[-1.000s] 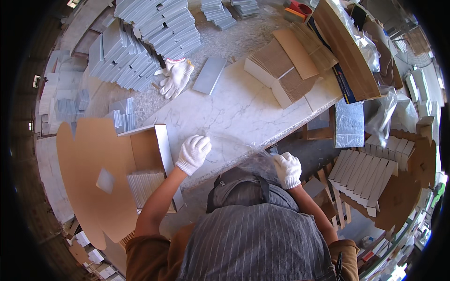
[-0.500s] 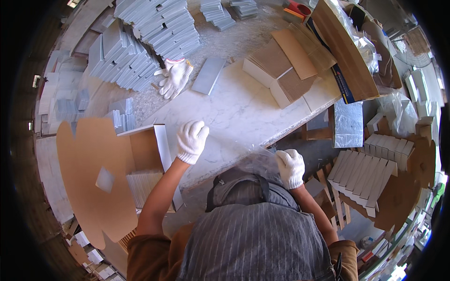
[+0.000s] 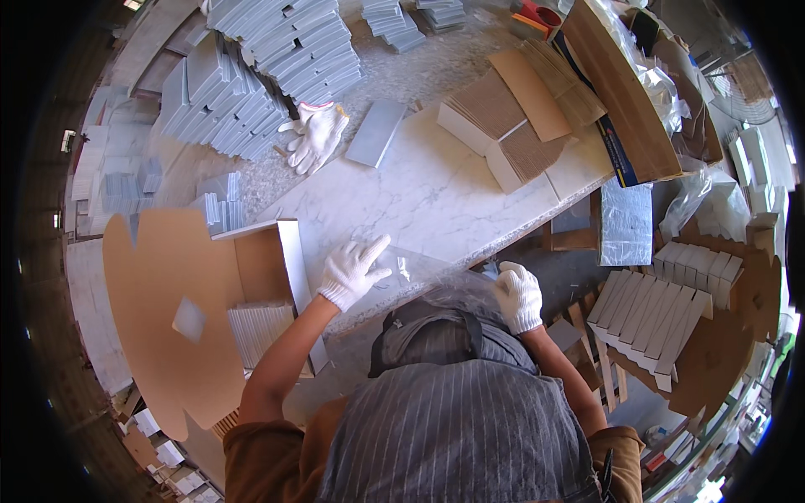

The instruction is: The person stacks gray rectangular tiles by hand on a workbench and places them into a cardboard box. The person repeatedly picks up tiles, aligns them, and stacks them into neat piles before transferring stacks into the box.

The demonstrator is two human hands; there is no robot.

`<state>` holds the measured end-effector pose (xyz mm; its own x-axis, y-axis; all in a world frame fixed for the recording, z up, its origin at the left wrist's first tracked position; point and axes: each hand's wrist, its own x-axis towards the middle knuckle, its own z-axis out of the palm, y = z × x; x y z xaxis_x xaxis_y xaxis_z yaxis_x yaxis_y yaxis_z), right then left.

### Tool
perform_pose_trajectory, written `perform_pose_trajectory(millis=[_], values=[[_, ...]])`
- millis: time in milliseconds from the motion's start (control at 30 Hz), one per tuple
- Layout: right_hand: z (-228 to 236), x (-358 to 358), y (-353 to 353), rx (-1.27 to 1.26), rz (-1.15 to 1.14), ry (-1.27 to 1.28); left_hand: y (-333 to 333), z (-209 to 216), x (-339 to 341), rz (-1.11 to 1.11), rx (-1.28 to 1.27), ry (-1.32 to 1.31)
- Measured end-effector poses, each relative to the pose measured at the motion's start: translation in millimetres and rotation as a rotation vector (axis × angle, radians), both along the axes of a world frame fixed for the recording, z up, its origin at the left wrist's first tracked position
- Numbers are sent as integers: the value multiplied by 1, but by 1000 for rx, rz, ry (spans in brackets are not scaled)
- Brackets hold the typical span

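Note:
Both my hands wear white knitted gloves. My left hand (image 3: 354,272) is over the near edge of the marble-patterned worktop (image 3: 394,197), index finger and thumb spread apart. Beside it a clear plastic film (image 3: 428,272), perhaps a bag, stretches across toward the right and is hard to see against the table. My right hand (image 3: 518,298) is closed on the film's right end, just off the table's edge. Left of my left hand stands an open cardboard box (image 3: 289,251) with a row of thin white-edged pieces (image 3: 260,335) packed inside.
A spare pair of white gloves (image 3: 316,138) and a grey tile (image 3: 376,132) lie on the table. Stacks of grey tiles (image 3: 293,50) rise behind. Folded cardboard (image 3: 507,126) sits at the far right. A second open box of white pieces (image 3: 646,323) stands low on the right.
My left hand has opened from a fist, with its index finger and thumb now apart, and shifted slightly nearer and to the right. My right hand has barely moved.

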<state>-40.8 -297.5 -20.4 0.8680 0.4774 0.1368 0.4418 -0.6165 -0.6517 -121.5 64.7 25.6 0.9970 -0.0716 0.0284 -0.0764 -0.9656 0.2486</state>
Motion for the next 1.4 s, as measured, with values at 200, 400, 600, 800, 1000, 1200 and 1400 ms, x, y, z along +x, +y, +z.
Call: perform_pose_trajectory(millis=[200, 400, 600, 800, 1000, 1200, 1400], values=[[3, 4, -2, 9, 4, 53, 17, -17, 9, -64, -47, 68], [13, 8, -4, 182, 17, 278, 32, 17, 29, -10, -122, 265], [21, 8, 0, 103, -8, 429, 17, 17, 35, -142, -191, 383], [38, 6, 7, 119, -117, 504, -4, 18, 10, -243, 0, 292], [32, 12, 7, 74, -82, 533, -21, 20, -21, -140, -245, 139], [45, 18, 16, 133, -108, 648, -61, 23, -15, -145, -163, 279], [65, 31, 28, 228, -156, 774, -84, 22, -2, -137, -94, 385]])
